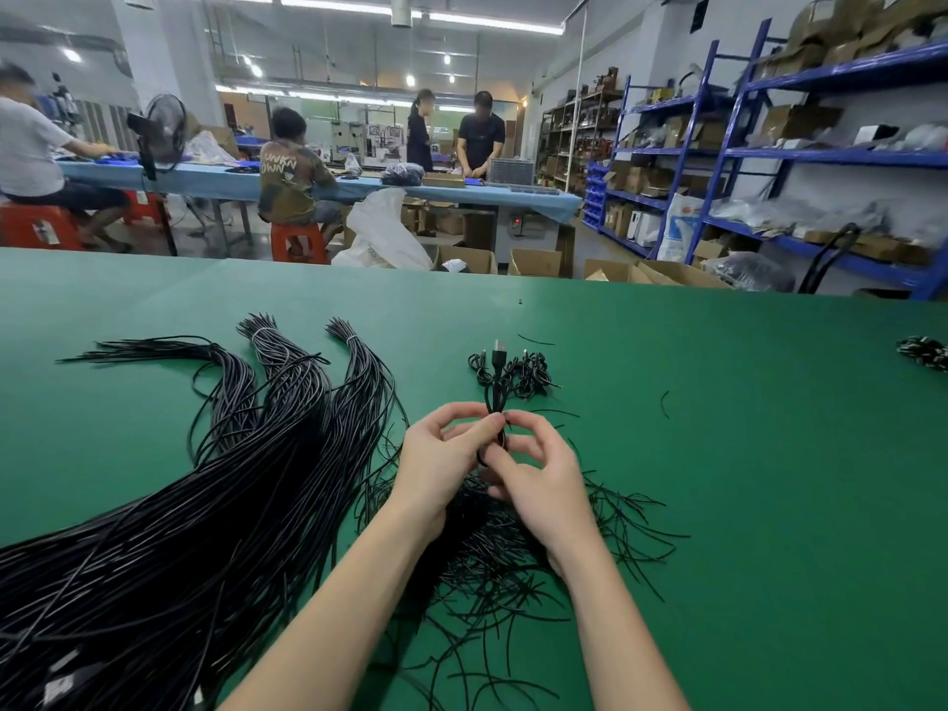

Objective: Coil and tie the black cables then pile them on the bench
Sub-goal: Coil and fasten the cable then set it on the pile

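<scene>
Head view. Both hands met above the green bench [718,454], just in front of the small pile of finished cables [513,374]. The left hand [441,464] had its fingers curled around a coiled cable [495,402], with the thumb pressed against the waist of the coil. The right hand [538,479] pinched at the same waist with thumb and forefinger, apparently working a thin tie there; the tie itself was too small to make out. The plug end [498,347] of the held cable stood up beyond the fingers, over the pile.

To the left, long bundles of uncoiled cables [231,479] lay fanned across the bench, some bound near their far ends with pale bands [261,332]. Loose short black strands [590,531] lay scattered under and beside the wrists. A further dark cluster [923,354] sat at the far right edge; its content could not be determined.

Handling assessment: the cable appeared light, thin and flexible, with enough spring to unwind if released before tying. The jacket looked smooth and likely to slide between loops. Grip was best taken at the waist of the coil, with all loops pinched together, keeping the plug clear. Fragility appeared low, though sharp bending near the plug was best avoided.
</scene>
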Demonstrator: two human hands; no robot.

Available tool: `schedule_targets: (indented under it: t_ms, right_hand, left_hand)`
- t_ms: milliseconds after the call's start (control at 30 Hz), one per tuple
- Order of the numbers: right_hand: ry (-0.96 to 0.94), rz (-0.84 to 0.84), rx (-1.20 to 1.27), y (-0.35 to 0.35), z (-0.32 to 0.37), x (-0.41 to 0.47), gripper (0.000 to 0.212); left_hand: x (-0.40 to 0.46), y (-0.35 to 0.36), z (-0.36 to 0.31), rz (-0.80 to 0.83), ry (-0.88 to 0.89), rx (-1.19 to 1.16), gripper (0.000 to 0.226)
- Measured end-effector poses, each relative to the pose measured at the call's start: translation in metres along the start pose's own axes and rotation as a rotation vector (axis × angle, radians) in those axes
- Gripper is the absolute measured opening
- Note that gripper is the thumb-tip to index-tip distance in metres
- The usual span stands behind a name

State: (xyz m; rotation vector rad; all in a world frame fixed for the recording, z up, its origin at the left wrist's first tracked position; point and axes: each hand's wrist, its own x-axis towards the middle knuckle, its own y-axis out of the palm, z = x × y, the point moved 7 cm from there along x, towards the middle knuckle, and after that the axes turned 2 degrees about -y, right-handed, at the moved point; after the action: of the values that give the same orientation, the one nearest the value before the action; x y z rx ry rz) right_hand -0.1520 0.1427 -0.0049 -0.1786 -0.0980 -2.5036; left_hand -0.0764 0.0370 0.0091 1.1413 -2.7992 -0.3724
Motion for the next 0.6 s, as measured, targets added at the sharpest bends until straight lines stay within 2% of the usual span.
schedule_targets:
  t_ms: [167,300,467,600]
  right_hand:
    - [-0.029,-0.079,-0.079,-0.011,-0.001,0.004,0.025]
    - [0.008,-0.144,-0.136,-0.014,-0.006,0.015,0.026]
    - [0.1,-0.181,-0.22,-0.006,-0.008,0.078,0.028]
    - [0.152,-0.203,-0.305,0.002,-0.009,0.131,0.04]
  left_hand:
    - [0.001,-0.006,-0.006,-0.01,0.033,0.172,0.01]
    - [0.006,-0.016,-0.007,-0.051,0.028,0.224,0.011]
    - [0.011,-0.023,0.001,-0.045,-0.018,0.228,0.01]
    - [0.013,-0.025,0.007,-0.032,-0.04,0.225,0.009]
